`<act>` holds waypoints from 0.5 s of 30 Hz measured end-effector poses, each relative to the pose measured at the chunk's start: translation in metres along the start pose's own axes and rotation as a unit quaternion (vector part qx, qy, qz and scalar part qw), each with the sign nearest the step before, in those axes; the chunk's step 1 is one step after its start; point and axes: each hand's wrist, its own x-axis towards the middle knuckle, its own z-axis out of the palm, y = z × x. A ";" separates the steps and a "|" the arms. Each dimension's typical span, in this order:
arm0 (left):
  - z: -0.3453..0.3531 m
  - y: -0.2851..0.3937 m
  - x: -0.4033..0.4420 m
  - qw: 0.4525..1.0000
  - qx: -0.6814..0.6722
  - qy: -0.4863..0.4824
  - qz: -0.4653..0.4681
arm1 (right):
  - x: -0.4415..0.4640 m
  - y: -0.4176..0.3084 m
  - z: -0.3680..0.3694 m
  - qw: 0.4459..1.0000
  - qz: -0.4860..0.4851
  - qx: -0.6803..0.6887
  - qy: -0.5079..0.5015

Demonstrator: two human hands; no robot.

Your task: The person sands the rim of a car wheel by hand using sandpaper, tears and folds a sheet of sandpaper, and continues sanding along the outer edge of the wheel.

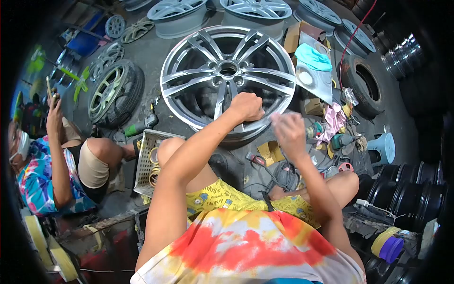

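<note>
A silver alloy wheel [228, 60] with paired spokes lies face up in front of me. My left hand [247, 106] is closed in a fist over its lower spokes, on the side nearest me. Whatever its fingers hold, if anything, is hidden. Beside the wheel's lower right rim is my right hand [289, 132], raised and smeared by motion. Its fingers look bent, but I cannot tell whether they grip anything.
At left a seated person [56, 170] holds up a phone [48, 87]. A plastic basket [146, 154] with tape rolls and a green power tool [142, 124] lie nearby. More wheels [177, 21] line the back. Tools, cloths, a tyre [362, 85] and a blue bucket [382, 147] stand right.
</note>
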 end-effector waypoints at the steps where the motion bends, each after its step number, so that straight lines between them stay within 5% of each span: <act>1: 0.002 0.001 -0.001 1.000 0.000 -0.002 0.003 | 0.004 0.017 0.001 0.999 0.025 -0.013 0.014; 9: 0.000 -0.001 0.000 1.000 0.009 0.003 0.009 | -0.008 -0.015 0.008 0.998 0.016 0.064 0.018; 12: -0.002 0.001 -0.001 1.000 0.007 -0.002 0.006 | 0.002 0.045 0.008 0.999 -0.003 -0.007 0.044; 15: -0.007 0.003 -0.002 1.000 0.012 -0.007 0.001 | 0.026 0.102 -0.012 0.991 0.087 -0.079 0.067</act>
